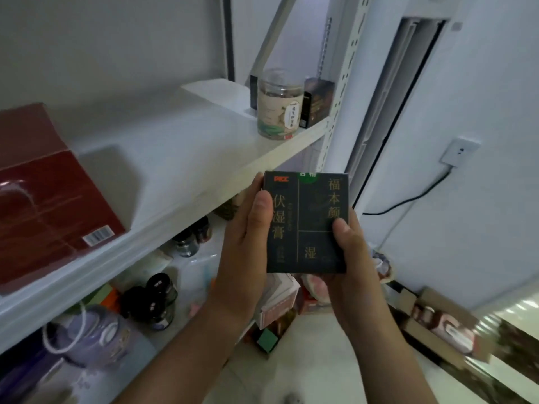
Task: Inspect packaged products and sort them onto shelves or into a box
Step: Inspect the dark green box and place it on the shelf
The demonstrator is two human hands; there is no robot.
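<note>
Inspection seemed the step in hand, as the left hand point(245, 237) and right hand point(347, 252) held the dark pack point(306, 223) before the shelf point(180, 158), each grip pinching one side with thumb on its face, and the next move likely called for choosing shelf or carton point(428, 338).

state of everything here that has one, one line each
dark box: closed, held up in both hands
left hand: grips its left edge, thumb on front
right hand: grips its right edge, thumb on front
clear jar: upright on shelf, lid on
red box: closed, lying on shelf
cardboard box: open, items inside
wall socket: cable plugged in
</note>
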